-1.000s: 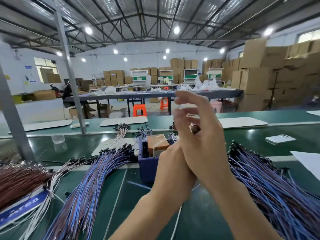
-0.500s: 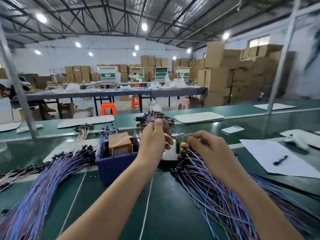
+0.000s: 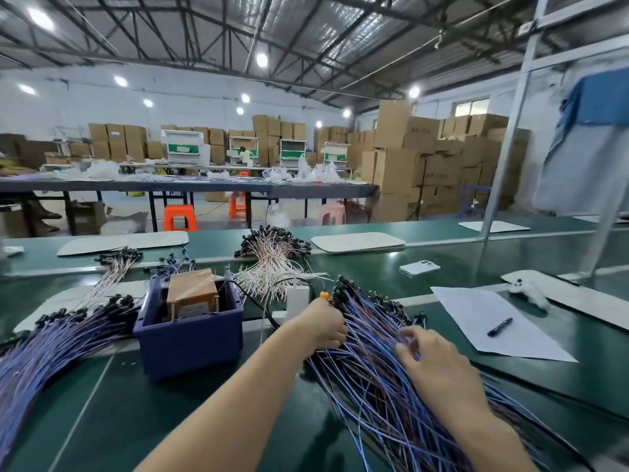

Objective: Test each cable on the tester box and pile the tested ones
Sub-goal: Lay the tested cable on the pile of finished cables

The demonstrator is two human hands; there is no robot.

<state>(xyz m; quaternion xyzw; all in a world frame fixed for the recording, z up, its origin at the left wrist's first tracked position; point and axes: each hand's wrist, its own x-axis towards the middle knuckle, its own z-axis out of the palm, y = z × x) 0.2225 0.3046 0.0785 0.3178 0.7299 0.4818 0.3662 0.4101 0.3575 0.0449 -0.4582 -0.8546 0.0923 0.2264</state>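
left hand (image 3: 323,323), right hand (image 3: 430,359), lowered onto cables (image 3: 371,390)

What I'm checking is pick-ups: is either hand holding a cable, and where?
Cannot tell: left hand curls into the cable pile near its black ends, right hand mid-length.

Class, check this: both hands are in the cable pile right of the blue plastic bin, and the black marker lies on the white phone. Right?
Not quite. In the head view the black marker pen lies on the white paper sheet; the white phone lies apart, farther back. The rest holds.
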